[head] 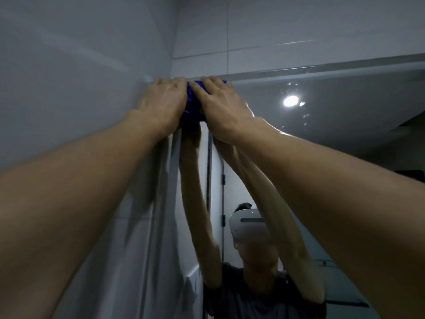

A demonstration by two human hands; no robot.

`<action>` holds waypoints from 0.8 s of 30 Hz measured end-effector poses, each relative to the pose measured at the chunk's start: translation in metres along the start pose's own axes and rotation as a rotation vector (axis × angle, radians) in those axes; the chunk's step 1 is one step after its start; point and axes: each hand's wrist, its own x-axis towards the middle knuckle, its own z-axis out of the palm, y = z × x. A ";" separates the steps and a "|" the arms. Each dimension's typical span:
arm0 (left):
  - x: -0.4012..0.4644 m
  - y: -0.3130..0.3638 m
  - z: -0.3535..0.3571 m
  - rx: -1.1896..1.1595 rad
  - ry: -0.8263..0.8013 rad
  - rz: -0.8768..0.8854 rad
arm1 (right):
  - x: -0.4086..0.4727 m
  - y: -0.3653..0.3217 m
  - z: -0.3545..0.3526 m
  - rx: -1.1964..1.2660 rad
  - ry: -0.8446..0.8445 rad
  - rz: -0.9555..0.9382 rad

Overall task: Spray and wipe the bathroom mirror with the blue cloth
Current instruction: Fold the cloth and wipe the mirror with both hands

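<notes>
My 2 hands, left (162, 101) and right (217, 104), press flat on the cloth (192, 100) at the mirror (333, 125) corner; I should keep even pressure along the edge

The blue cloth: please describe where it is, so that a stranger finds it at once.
Find the mirror and follow its top edge to the left corner by the tiled wall. There the left hand and right hand press the blue cloth, the only vivid blue thing.
</notes>
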 end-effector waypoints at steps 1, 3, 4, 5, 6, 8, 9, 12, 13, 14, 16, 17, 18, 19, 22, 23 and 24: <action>-0.002 -0.006 -0.001 0.029 -0.024 0.012 | 0.004 -0.006 0.001 0.008 -0.001 0.001; -0.004 -0.010 -0.001 0.050 -0.048 0.028 | 0.009 -0.012 0.003 0.022 0.004 0.012; -0.005 -0.009 -0.001 0.041 -0.056 0.024 | 0.008 -0.012 0.003 0.025 0.007 0.015; -0.006 -0.007 0.000 0.018 -0.062 0.012 | 0.007 -0.012 0.003 0.026 0.012 0.016; -0.007 -0.005 0.001 -0.009 -0.060 -0.001 | 0.005 -0.012 0.003 0.031 0.013 0.016; -0.012 -0.004 0.002 -0.053 -0.049 -0.014 | -0.001 -0.013 0.002 0.046 0.000 0.010; -0.015 -0.003 0.003 -0.072 -0.047 -0.015 | -0.005 -0.015 0.002 0.053 -0.007 0.010; -0.031 -0.001 0.002 -0.135 -0.056 -0.030 | -0.021 -0.021 0.004 0.077 -0.007 0.015; -0.038 0.001 0.001 -0.150 -0.065 -0.032 | -0.028 -0.024 0.006 0.084 -0.002 0.017; -0.045 0.003 0.001 -0.165 -0.075 -0.034 | -0.035 -0.027 0.007 0.089 0.003 0.019; -0.060 0.007 0.001 -0.191 -0.096 -0.045 | -0.050 -0.035 0.007 0.096 0.009 0.016; -0.068 0.009 0.002 -0.209 -0.098 -0.059 | -0.059 -0.040 0.007 0.097 0.006 0.016; -0.077 0.011 0.004 -0.227 -0.096 -0.075 | -0.069 -0.045 0.007 0.098 0.004 0.017; -0.087 0.013 0.006 -0.239 -0.095 -0.089 | -0.081 -0.051 0.008 0.098 0.004 0.017; -0.119 0.022 0.012 -0.249 -0.097 -0.105 | -0.117 -0.072 0.010 0.117 -0.023 0.024; -0.131 0.024 0.012 -0.251 -0.100 -0.105 | -0.129 -0.078 0.011 0.124 -0.048 0.029; -0.142 0.026 0.013 -0.255 -0.103 -0.102 | -0.140 -0.084 0.011 0.134 -0.073 0.032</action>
